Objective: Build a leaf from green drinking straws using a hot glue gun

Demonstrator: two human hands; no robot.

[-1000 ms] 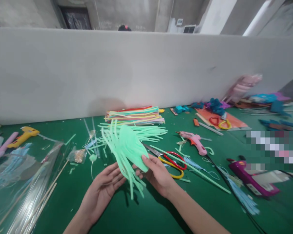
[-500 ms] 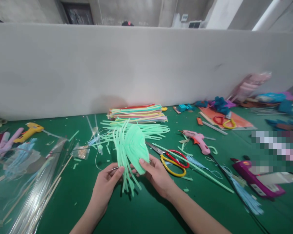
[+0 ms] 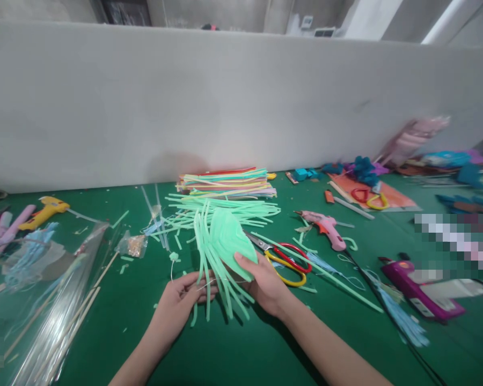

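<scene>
Head camera: the right hand [image 3: 263, 281] pinches a mint-green pipe-cleaner leaf [image 3: 230, 236] between its thumb and fingers. Just beside it, the left hand [image 3: 183, 296] has its thumb and fingers together on a thin wire [image 3: 172, 272]. Past the left hand, to its left, a small clear bag [image 3: 123, 244] holds tiny tan bits [image 3: 136, 246]. Farther left are blue strips [image 3: 36, 246] by a clear plastic sheet [image 3: 59, 265]; I can't tell if it wraps them.

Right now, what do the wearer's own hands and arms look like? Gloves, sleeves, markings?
Left hand and right hand: both ungloved, no rings visible, though some fingers are hidden. Left forearm and right forearm: bare to the frame edge; no sleeves, watch or markings visible.
</scene>
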